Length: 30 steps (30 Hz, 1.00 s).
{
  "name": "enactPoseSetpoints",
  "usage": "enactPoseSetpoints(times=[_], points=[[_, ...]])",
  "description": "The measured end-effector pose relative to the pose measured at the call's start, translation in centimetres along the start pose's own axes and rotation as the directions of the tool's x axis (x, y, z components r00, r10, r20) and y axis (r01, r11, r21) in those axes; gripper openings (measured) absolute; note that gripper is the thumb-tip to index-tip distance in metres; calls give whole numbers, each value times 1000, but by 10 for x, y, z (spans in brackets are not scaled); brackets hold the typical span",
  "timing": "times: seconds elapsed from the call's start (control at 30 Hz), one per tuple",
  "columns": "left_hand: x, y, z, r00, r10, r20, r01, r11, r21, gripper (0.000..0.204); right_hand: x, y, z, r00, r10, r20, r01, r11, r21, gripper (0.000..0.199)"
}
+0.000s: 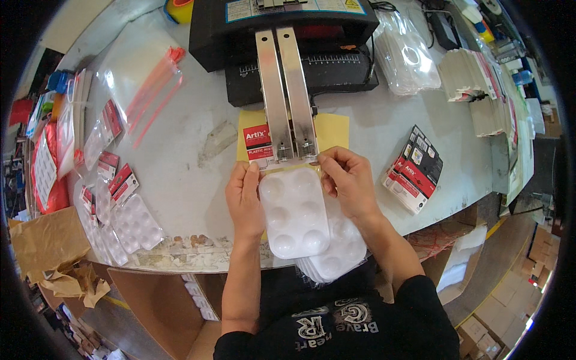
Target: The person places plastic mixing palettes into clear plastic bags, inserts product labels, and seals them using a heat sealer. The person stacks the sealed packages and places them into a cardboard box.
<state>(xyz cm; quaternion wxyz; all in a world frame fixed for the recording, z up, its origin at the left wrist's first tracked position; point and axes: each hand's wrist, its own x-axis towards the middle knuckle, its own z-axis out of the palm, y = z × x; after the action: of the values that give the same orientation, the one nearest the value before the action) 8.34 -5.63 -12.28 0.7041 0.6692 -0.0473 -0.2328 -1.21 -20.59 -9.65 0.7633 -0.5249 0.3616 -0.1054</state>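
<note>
Here, the white six-well palette (294,211) lies between both hands, its top edge under the twin metal bars (287,96). Left hand (244,198) fingers pinch its left rim; right hand (350,182) fingers pinch its upper right corner. Bench (186,180) beneath.

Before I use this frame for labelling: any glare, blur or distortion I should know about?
Head view: strong fisheye bending, the table edge curves and the corners go black; soft glare on the white plastic palette held by the left hand and right hand, and on the clear bags; centre sharp, rim clutter smeared.
</note>
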Motion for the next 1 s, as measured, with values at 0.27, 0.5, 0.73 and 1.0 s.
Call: enactPoseSetpoints(times=[0.27,0.5,0.73,1.0], points=[[-6,14,-64,960,261,-100,-168,824,541,18,-15,-27,-52,703,-710,-41,454,492,-743,15],[-32,31,-92,819,557,-140,-47,308,950,19,-22,-8,-175,681,-732,-16,137,149,-979,40],[-87,24,8,991,133,-18,-103,838,536,18,-42,-16,-181,905,-411,113,146,50,-988,115],[-90,31,10,996,87,31,-88,995,55,10,-50,-17,-174,931,-355,87,101,22,-995,119]])
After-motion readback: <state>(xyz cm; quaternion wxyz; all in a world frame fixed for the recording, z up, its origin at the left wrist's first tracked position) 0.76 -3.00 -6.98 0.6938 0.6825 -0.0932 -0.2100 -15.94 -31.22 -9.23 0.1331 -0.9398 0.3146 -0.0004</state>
